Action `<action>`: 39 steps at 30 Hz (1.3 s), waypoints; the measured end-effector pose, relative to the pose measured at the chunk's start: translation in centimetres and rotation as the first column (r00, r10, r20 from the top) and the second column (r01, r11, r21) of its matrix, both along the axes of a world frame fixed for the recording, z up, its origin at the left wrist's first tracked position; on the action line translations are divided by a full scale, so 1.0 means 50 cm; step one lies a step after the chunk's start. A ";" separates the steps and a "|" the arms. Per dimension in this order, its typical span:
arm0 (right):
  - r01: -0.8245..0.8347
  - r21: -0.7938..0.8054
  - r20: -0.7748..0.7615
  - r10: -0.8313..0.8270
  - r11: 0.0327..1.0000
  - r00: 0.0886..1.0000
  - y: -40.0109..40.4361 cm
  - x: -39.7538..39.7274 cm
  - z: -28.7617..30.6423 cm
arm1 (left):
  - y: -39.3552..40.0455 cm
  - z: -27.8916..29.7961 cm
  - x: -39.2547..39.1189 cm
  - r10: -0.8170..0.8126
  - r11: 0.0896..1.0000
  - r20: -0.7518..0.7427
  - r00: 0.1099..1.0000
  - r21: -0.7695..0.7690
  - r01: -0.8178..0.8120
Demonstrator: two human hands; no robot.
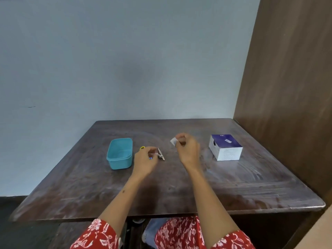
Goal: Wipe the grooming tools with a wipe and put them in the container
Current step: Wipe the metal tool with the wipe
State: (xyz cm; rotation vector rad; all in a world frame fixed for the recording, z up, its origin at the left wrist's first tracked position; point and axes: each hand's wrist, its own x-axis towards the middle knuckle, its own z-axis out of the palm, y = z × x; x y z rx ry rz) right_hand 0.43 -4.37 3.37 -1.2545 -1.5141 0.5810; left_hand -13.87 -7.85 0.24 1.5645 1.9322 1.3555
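Right hand [186, 150] pinching white wipe [173, 141], left hand [144, 159] curled over nail clipper [161, 154], grip unclear, teal container [120, 153] left, box [225, 147] right

The left hand [145, 159] covers most of the grooming tools: only a yellow loop [142, 148], a blue speck [150, 158] and a blurred metal nail clipper [161, 154] show. Print on the white box [226, 153] is too small to read.
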 end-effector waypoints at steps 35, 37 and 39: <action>-0.048 -0.159 -0.113 0.031 0.986 0.993 0.206 -0.096 -0.181 | 0.202 -0.111 0.010 -0.033 0.933 0.244 0.969 0.356 -0.058; -0.034 -0.199 -0.254 -0.018 0.979 0.967 0.210 -0.084 -0.179 | 0.209 -0.110 0.023 -0.044 0.944 0.248 0.968 0.329 -0.041; -0.043 -0.216 -0.397 -0.047 0.975 0.916 0.211 -0.078 -0.176 | 0.211 -0.109 0.040 -0.053 0.946 0.226 0.973 0.322 -0.024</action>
